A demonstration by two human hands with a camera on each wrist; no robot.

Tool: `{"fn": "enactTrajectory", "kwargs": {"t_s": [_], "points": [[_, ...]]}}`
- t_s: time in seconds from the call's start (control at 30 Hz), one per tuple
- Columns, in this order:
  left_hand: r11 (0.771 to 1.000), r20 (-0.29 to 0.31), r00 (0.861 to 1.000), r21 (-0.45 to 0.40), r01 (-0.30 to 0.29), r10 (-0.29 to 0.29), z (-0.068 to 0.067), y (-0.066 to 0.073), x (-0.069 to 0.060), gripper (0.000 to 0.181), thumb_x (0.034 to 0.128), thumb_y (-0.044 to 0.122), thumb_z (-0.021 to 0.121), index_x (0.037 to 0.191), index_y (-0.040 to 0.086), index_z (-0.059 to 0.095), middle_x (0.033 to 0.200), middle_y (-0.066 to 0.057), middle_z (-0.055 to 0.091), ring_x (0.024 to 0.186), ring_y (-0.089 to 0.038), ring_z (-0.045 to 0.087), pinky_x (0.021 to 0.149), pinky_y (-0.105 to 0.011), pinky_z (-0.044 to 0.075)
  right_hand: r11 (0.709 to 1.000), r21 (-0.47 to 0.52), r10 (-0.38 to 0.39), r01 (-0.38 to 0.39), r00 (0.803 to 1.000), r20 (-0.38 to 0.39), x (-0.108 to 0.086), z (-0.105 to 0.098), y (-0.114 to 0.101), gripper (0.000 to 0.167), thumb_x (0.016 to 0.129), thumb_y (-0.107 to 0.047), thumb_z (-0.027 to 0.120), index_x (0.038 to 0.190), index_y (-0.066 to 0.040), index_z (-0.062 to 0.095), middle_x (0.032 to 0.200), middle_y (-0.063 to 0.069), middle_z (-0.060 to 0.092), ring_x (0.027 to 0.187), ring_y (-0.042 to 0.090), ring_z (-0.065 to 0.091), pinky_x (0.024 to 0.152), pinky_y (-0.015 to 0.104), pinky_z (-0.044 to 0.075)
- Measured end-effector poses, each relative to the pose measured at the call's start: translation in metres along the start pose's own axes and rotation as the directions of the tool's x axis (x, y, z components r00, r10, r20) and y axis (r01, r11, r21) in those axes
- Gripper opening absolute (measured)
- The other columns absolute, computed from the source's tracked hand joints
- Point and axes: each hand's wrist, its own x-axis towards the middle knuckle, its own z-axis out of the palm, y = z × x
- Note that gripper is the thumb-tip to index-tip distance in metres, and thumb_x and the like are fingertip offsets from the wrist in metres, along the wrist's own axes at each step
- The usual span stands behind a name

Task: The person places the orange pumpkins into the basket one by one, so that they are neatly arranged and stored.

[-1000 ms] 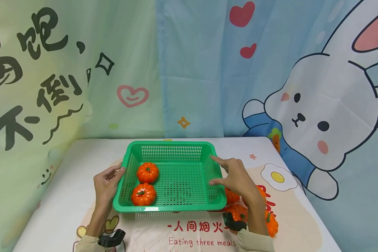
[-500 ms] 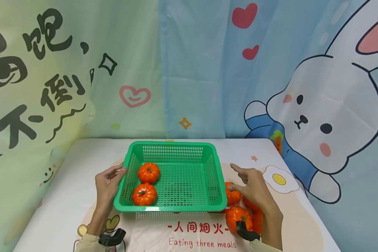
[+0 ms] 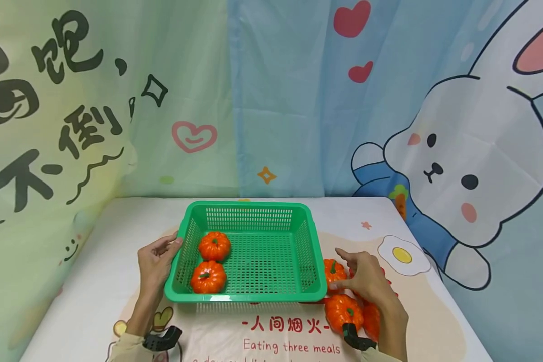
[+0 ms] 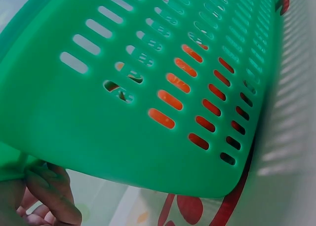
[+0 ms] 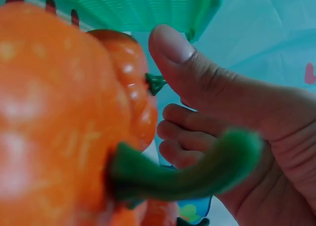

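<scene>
My left hand (image 3: 155, 265) grips the left rim of a green plastic basket (image 3: 267, 261); in the left wrist view its curled fingers show under the rim. Two small orange pumpkins, a rear one (image 3: 214, 246) and a front one (image 3: 208, 277), sit along the basket's left side. Right of the basket my right hand (image 3: 367, 277) hovers over a pumpkin (image 3: 335, 272), thumb and fingers apart around it. In the right wrist view the thumb is by that pumpkin's green stem (image 5: 155, 83); no grip shows.
In front of the right hand lies another pumpkin (image 3: 344, 310), with one more (image 3: 371, 320) partly behind the wrist. The basket stands on a printed tablecloth (image 3: 289, 332). A printed curtain (image 3: 276, 100) hangs behind the table.
My right hand has moved from over the basket's right side outward and down to the pumpkins on the table. The left hand keeps its hold on the rim.
</scene>
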Motion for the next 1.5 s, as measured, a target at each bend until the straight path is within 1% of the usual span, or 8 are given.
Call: {"fn": "enactTrajectory", "kwargs": {"t_s": [0.13,0.37,0.43,0.87,1.03,1.23,1.5], "points": [[1.000,-0.001,1.000,-0.013,0.014,-0.014,-0.001,-0.001,0.001,0.031,0.1023,0.012,0.078,0.128,-0.006,0.077,0.077,0.021,0.075,0.068,0.000,0.072,0.063,-0.015,0.062,1.000,0.008,0.006,-0.006,1.000,0.019,0.001,0.005,0.004,0.095,0.075,-0.028,0.102,0.157,-0.007,0.058,0.151,0.027,0.065,0.135,0.052,0.065,0.111,0.064,0.056],[0.999,0.008,1.000,-0.028,0.021,-0.021,0.000,-0.001,0.001,0.031,0.1021,0.011,0.078,0.128,-0.005,0.078,0.076,0.019,0.075,0.068,0.000,0.072,0.063,-0.016,0.063,1.000,0.001,0.009,-0.009,1.000,0.028,0.004,0.012,0.009,0.094,0.074,-0.023,0.103,0.155,-0.005,0.060,0.149,0.024,0.067,0.132,0.037,0.065,0.116,0.061,0.054],[0.999,0.008,1.000,-0.030,0.021,-0.021,0.000,-0.001,0.002,0.030,0.1021,0.012,0.078,0.128,-0.005,0.078,0.076,0.019,0.075,0.068,0.000,0.072,0.063,-0.017,0.063,1.000,-0.001,0.005,-0.005,1.000,0.027,0.004,0.012,0.010,0.094,0.073,-0.023,0.103,0.154,-0.005,0.060,0.150,0.023,0.067,0.134,0.036,0.065,0.117,0.061,0.052],[1.000,0.007,1.000,-0.021,0.006,-0.006,0.000,-0.002,0.002,0.030,0.1022,0.011,0.078,0.128,-0.005,0.078,0.078,0.018,0.075,0.069,0.000,0.071,0.064,-0.016,0.063,1.000,0.000,0.019,-0.019,0.999,0.048,0.005,0.013,0.009,0.086,0.077,-0.019,0.101,0.153,-0.005,0.062,0.153,0.023,0.065,0.142,0.043,0.059,0.122,0.066,0.046],[1.000,0.006,1.000,-0.020,0.004,-0.004,0.000,-0.002,0.001,0.030,0.1020,0.011,0.078,0.127,-0.005,0.078,0.080,0.017,0.076,0.070,0.000,0.072,0.065,-0.016,0.063,1.000,0.002,0.022,-0.022,0.999,0.050,0.006,0.013,0.010,0.084,0.079,-0.018,0.099,0.153,-0.006,0.062,0.153,0.022,0.066,0.141,0.043,0.059,0.121,0.067,0.046],[1.000,0.008,1.000,-0.011,0.000,0.000,-0.001,-0.002,0.002,0.032,0.1023,0.011,0.078,0.129,-0.006,0.077,0.082,0.017,0.077,0.070,0.000,0.071,0.065,-0.015,0.062,0.999,0.019,0.026,-0.027,0.998,0.051,0.006,0.013,0.010,0.083,0.082,-0.020,0.098,0.155,-0.006,0.061,0.151,0.021,0.067,0.137,0.038,0.061,0.119,0.064,0.050],[1.000,0.005,1.000,-0.012,-0.001,0.001,0.000,-0.002,0.001,0.030,0.1021,0.011,0.078,0.128,-0.005,0.078,0.080,0.019,0.076,0.070,0.000,0.071,0.065,-0.016,0.062,1.000,0.026,0.007,-0.008,0.999,0.033,0.005,0.011,0.008,0.080,0.085,-0.014,0.095,0.156,-0.004,0.059,0.151,0.022,0.066,0.140,0.043,0.058,0.120,0.066,0.048]]}}
